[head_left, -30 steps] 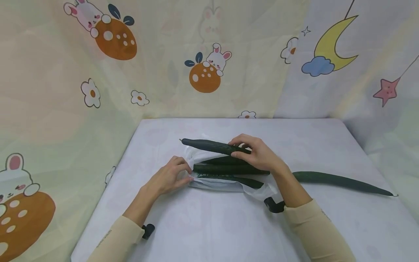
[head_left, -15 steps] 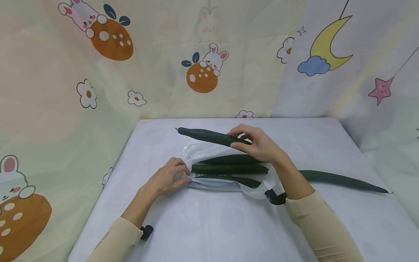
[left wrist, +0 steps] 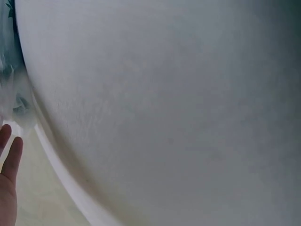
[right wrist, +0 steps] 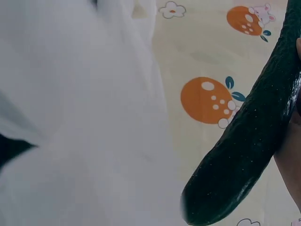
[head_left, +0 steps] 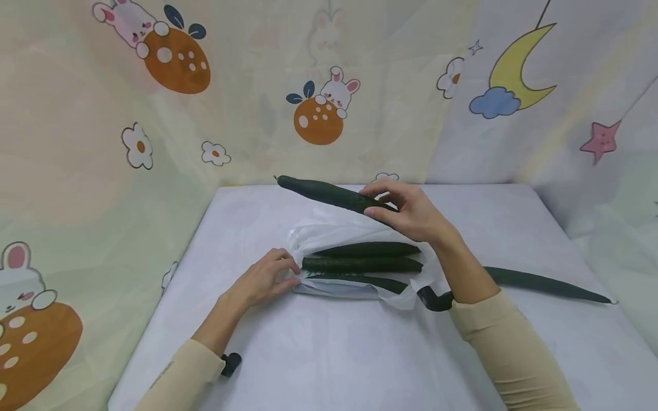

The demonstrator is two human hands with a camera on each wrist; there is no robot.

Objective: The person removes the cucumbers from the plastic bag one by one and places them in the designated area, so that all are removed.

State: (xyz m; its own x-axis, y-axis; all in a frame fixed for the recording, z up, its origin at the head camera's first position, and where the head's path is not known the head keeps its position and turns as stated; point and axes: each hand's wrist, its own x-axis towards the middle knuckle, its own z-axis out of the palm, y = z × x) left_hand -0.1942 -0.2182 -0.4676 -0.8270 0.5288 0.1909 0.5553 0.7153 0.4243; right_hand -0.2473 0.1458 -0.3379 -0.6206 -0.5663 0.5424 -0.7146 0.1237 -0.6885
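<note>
My right hand [head_left: 406, 208] grips a dark green cucumber [head_left: 324, 191] near its right end, raised above the white plastic bag [head_left: 339, 228]. In the right wrist view the cucumber [right wrist: 244, 136] slants across the right side, with part of the hand behind it. Three more cucumbers [head_left: 362, 265] lie side by side in the bag's opening. At the bag's left end, the thumb and fingertips of my left hand [head_left: 267, 277] pinch its edge. The left wrist view catches only two of its digits [left wrist: 13, 157], close to the clear plastic [left wrist: 19, 99].
Another cucumber [head_left: 545, 284] lies on the white-covered table [head_left: 329, 354] at the right, its left end hidden behind the right forearm. A patterned cloth [head_left: 247, 91] hangs behind the table and along both sides.
My right hand has lifted its cucumber up and away from the bag, tilting the left end higher. The left hand stays at the bag's left end.
</note>
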